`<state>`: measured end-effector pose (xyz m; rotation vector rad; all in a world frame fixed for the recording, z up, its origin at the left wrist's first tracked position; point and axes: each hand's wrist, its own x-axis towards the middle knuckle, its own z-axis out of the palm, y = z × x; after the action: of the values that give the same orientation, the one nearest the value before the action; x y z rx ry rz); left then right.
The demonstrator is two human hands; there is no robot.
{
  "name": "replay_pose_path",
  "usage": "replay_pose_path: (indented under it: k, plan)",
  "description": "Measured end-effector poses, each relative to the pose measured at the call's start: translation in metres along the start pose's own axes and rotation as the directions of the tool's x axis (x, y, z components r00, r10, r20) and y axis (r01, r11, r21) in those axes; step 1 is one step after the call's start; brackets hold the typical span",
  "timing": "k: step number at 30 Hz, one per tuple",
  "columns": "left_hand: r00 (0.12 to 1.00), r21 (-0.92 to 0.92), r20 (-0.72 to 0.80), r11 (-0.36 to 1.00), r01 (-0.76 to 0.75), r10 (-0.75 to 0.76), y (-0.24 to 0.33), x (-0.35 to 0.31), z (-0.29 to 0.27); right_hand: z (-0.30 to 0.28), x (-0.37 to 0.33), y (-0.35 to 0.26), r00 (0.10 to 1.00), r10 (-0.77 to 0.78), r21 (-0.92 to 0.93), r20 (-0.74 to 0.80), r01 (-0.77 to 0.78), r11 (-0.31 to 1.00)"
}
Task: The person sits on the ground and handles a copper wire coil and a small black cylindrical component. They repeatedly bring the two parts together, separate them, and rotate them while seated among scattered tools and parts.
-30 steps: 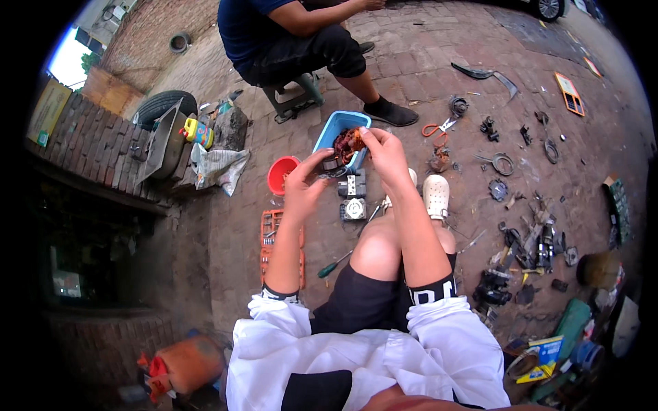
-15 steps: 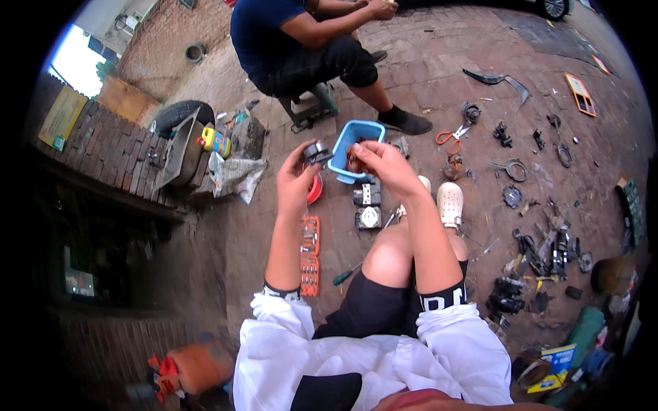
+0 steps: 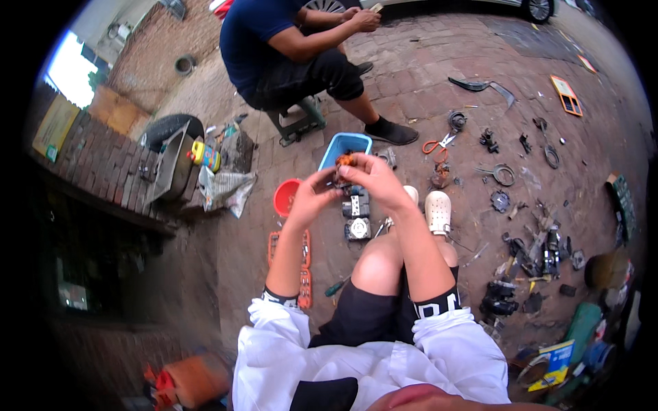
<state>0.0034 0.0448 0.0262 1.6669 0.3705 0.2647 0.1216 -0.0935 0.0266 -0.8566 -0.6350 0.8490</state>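
My left hand [image 3: 317,196] and my right hand [image 3: 377,179] meet in front of me, just at the near side of a blue plastic basin [image 3: 327,155]. Between the right fingertips is a small copper-orange part [image 3: 345,160], which looks like a wire winding. The left fingers curl around a dark round metal part, now largely hidden by the hands. Below them on the bricks lie a black-and-silver block-shaped part [image 3: 356,205] and another with a round pale face [image 3: 357,229]. A red bowl [image 3: 283,200] stands left of my left hand.
Under my left forearm is an orange socket case [image 3: 306,288]. Orange-handled scissors [image 3: 439,145], a sickle [image 3: 483,86] and scattered metal parts [image 3: 548,250] cover the ground at right. Ahead, another person [image 3: 295,55] sits on a green stool [image 3: 297,123].
My left hand has moved right and up against my right hand, bringing both parts together. The red bowl has come into fuller view. The view has shifted slightly.
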Motion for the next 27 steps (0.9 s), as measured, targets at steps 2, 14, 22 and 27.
replay_pose_path:
  k: [2,14,22,27]
  plan:
    - [0.992,0.059,0.125,0.998,0.0,-0.007,-0.015,0.003,-0.007,0.004,0.0,0.005,0.999,0.018,-0.007,-0.033,-0.018,1.0]
    - [0.971,-0.166,0.053,0.961,-0.222,0.234,0.003,-0.002,0.015,-0.004,0.004,0.043,0.982,-0.113,-0.429,-0.149,0.039,0.902]
    - [0.951,0.033,0.242,0.977,-0.209,0.195,0.005,-0.009,0.007,-0.003,-0.007,0.023,0.993,0.043,-0.432,-0.106,-0.085,0.898]
    - [0.964,0.096,0.174,0.971,-0.217,0.199,0.003,-0.013,0.002,-0.001,-0.003,0.031,0.993,0.072,-0.373,-0.088,-0.1,0.922]
